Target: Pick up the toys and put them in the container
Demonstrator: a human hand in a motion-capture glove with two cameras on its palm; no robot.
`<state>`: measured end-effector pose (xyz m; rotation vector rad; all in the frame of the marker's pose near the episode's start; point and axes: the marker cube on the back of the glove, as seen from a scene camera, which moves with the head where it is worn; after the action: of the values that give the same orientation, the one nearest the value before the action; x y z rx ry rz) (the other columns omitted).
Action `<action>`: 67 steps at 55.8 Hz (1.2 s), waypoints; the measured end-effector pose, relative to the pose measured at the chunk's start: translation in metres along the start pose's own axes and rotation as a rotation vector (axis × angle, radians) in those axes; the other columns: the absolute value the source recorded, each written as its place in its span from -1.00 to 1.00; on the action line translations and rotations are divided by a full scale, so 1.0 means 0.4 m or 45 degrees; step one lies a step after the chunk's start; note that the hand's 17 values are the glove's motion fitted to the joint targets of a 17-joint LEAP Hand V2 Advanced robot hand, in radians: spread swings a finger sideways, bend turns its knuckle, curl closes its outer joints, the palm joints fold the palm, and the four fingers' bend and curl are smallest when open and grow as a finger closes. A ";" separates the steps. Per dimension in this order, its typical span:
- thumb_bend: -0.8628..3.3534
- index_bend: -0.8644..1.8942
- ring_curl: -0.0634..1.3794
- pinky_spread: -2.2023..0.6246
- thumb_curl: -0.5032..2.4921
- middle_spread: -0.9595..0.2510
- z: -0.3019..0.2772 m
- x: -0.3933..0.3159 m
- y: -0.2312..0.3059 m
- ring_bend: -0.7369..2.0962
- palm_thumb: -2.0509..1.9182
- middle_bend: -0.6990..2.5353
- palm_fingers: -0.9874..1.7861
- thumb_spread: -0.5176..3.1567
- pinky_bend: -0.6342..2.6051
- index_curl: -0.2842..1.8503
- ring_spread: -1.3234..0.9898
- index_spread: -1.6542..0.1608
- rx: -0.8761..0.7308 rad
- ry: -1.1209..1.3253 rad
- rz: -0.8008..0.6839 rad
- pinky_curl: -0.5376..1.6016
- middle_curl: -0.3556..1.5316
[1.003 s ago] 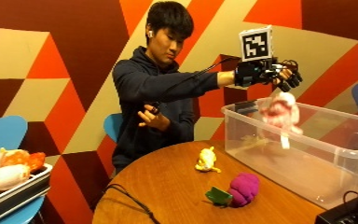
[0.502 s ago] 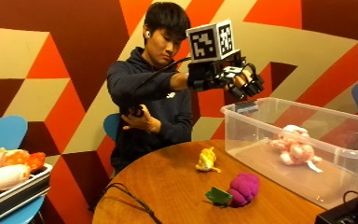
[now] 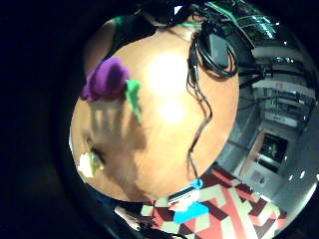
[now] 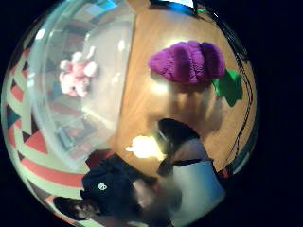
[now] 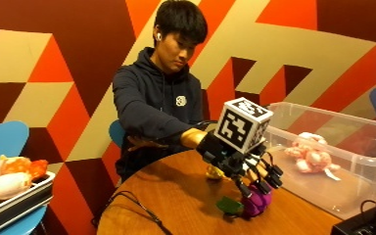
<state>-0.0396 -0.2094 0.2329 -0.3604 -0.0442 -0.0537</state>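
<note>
- Over the round table's (image 5: 168, 196) middle, my gloved right hand (image 5: 240, 164) hovers, fingers spread, holding nothing, just above the purple toy (image 5: 256, 203).
- Pink toy (image 5: 310, 154) lies in the clear container (image 5: 370, 169).

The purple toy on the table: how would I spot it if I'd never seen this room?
Find the round wooden table, then the clear plastic container on it. Beside that container, under the gloved right hand, lies the purple toy. Its knitted purple body and green leaf set it apart from the small yellow toy nearby and the pink one in the container.
</note>
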 end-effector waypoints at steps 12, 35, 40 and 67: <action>-0.57 -0.26 -0.55 0.57 -0.41 0.53 0.109 0.009 -0.071 -0.35 0.22 -0.49 -0.44 -0.02 -0.13 -0.43 0.10 0.56 -0.071 0.006 -0.044 -0.16 -0.25; -0.51 0.34 -0.66 0.54 -0.28 0.29 0.083 -0.016 -0.059 -0.35 0.41 -0.25 0.04 -0.13 -0.35 -0.13 -0.01 0.69 0.201 -0.263 -0.087 -0.25 -0.12; -0.52 0.38 -0.64 0.52 -0.25 0.22 0.023 -0.031 -0.027 -0.34 0.41 -0.22 0.03 -0.17 -0.35 -0.08 -0.05 0.72 0.253 -0.284 -0.091 -0.24 -0.08; -0.56 0.41 -0.57 0.49 -0.14 -0.03 -0.382 -0.343 0.235 -0.31 0.39 -0.18 -0.07 -0.22 -0.31 0.05 -0.15 0.78 0.609 -0.247 -0.365 -0.20 0.05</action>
<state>-0.1656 -0.1695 0.0497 0.1224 -0.2952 -0.2865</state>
